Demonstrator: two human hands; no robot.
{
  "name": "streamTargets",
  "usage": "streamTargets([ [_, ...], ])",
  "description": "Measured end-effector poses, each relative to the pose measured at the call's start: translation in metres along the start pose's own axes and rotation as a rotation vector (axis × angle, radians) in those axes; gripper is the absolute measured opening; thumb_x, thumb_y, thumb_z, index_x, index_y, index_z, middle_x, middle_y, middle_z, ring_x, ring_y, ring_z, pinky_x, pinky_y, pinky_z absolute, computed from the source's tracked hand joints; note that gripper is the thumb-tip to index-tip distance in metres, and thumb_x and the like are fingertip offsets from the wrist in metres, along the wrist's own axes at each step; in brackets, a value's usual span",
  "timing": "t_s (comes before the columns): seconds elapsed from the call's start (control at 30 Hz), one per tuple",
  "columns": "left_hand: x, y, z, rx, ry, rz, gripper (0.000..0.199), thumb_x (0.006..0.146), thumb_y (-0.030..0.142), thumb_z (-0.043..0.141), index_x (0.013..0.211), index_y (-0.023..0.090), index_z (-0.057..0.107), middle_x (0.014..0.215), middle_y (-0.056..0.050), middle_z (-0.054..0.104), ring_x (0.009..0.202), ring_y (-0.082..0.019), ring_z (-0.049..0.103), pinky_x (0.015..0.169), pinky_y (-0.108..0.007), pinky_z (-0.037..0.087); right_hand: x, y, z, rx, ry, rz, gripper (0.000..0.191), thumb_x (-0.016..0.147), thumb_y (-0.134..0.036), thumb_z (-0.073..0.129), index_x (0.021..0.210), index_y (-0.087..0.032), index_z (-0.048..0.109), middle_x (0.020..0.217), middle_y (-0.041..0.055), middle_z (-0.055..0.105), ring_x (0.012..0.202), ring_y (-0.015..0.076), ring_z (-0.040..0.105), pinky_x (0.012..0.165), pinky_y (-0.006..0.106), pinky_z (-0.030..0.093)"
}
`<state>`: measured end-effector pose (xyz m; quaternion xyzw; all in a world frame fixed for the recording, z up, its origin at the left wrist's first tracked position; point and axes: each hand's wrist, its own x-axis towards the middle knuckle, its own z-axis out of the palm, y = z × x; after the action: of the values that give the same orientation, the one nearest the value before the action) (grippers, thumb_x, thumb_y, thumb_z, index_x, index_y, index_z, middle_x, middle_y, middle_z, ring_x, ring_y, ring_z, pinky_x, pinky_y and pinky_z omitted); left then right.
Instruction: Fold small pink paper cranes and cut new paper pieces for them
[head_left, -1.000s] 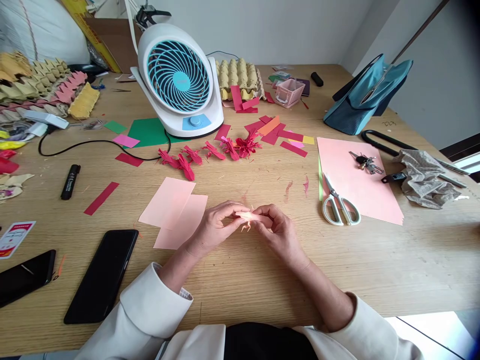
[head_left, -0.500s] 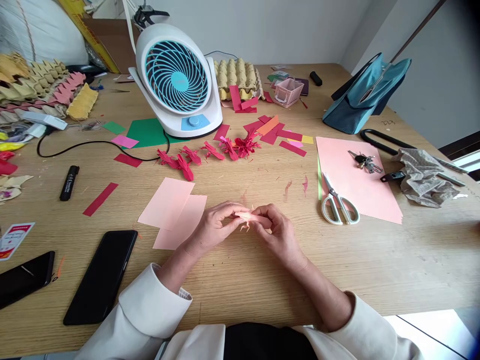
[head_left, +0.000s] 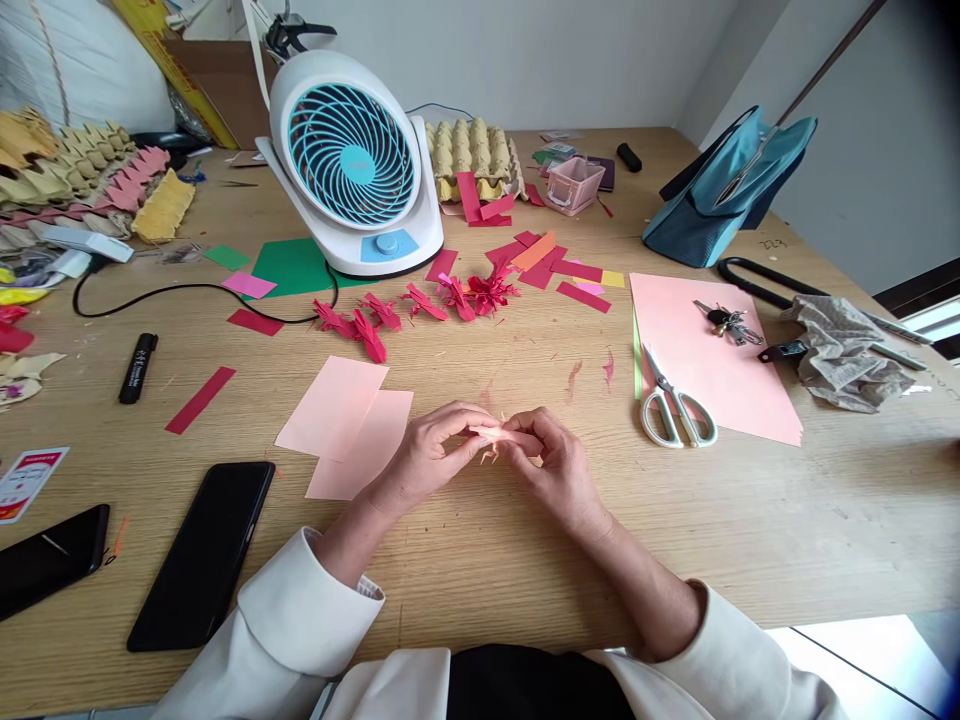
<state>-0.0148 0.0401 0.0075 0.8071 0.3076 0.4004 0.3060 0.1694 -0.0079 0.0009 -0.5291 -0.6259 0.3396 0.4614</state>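
Note:
Between my two hands is a small light-pink paper piece [head_left: 491,434], rolled or folded, with thin curled strips sticking out at its middle. My left hand [head_left: 442,440] pinches its left end between thumb and fingers. On the other end, my right hand [head_left: 553,462] is closed, and part of the paper is covered by the fingers. Left of my left hand lie two overlapping pale pink paper sheets [head_left: 341,405]. Beyond the hands, several red paper pieces with fringed middles [head_left: 373,335] lie in a row, ending in a red fringed cluster [head_left: 493,290].
White-handled scissors [head_left: 670,405] and keys [head_left: 726,322] rest on pink sheets [head_left: 694,370] at the right. Behind stand a fan [head_left: 356,170], egg trays [head_left: 480,150] and a blue bag [head_left: 727,200]. At the left are phones [head_left: 202,555] and a black marker [head_left: 139,368].
The view has shifted very slightly. Both hands keep the same grip on the pink paper piece, and nothing else has visibly moved.

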Motion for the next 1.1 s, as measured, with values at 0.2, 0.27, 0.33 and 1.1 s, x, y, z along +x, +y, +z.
streamTargets([
  [0.2,-0.0004,-0.0003,-0.0015,-0.013,0.016,0.005,0.013,0.088,0.014,0.065,0.099,0.019,0.069,0.099,-0.006,0.072,0.094,-0.015,0.068,0.083,-0.026,0.056,-0.0006,0.0001,-0.0010,0.026,-0.007,0.018,0.010,0.086,-0.021,0.064,0.095,-0.021,0.061,0.091,0.0025,0.066,0.083,0.0173,0.062,0.075,0.030,0.048],
  [0.27,-0.0006,-0.0013,-0.0019,-0.018,0.018,-0.004,0.014,0.088,0.014,0.065,0.100,0.019,0.069,0.100,-0.006,0.072,0.095,-0.016,0.069,0.082,-0.027,0.056,-0.0002,-0.0007,-0.0017,0.023,-0.004,-0.017,0.007,0.087,-0.021,0.064,0.094,-0.021,0.062,0.090,0.0028,0.065,0.083,0.0173,0.062,0.075,0.030,0.048],
  [0.33,-0.0007,-0.0024,-0.0024,-0.021,0.014,-0.011,0.014,0.087,0.014,0.065,0.100,0.019,0.069,0.100,-0.006,0.072,0.094,-0.016,0.069,0.081,-0.026,0.056,0.0001,-0.0015,-0.0022,0.016,0.000,-0.047,0.006,0.087,-0.021,0.064,0.093,-0.021,0.062,0.090,0.0031,0.064,0.083,0.0173,0.062,0.075,0.030,0.048],
  [1.1,0.0001,0.0006,-0.0064,-0.004,-0.011,0.005,0.015,0.088,0.016,0.065,0.101,0.019,0.070,0.098,-0.006,0.073,0.090,-0.015,0.069,0.078,-0.025,0.056,0.0013,-0.0009,-0.0060,0.000,-0.069,-0.113,0.007,0.087,-0.016,0.063,0.093,-0.020,0.063,0.091,0.0039,0.062,0.084,0.0171,0.061,0.074,0.030,0.049],
])
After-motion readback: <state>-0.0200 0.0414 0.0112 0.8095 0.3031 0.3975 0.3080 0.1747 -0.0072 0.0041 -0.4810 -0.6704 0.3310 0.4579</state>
